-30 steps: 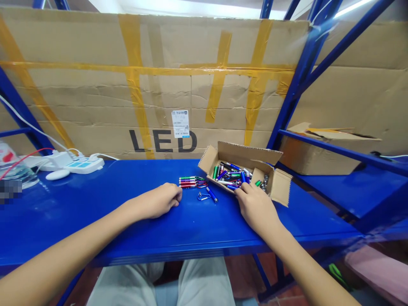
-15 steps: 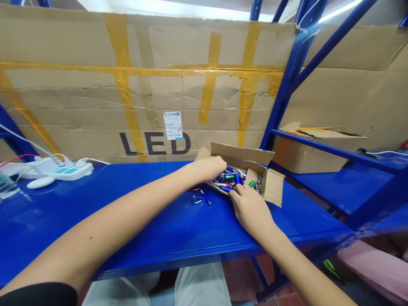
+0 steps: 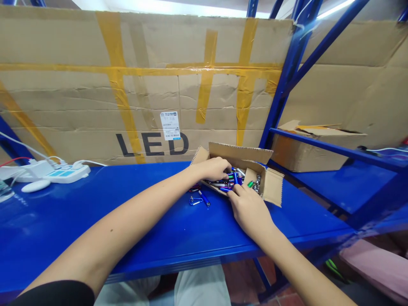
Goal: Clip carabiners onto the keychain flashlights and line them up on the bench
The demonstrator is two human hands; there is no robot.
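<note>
Reaching into the small box on the counter, our left hand curls over the little flashlights inside; whether it grips one we cannot tell. Our right hand touches the box's near edge, its grip equally unclear. Picking one likely needs a single-barrel pinch.

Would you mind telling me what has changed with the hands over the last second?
The left hand moved from the blue shelf forward and right into the small cardboard box, reaching among the little flashlights; whether it grips one is unclear. The right hand stayed at the box's near edge, and the loose blue flashlight stayed put.
</note>
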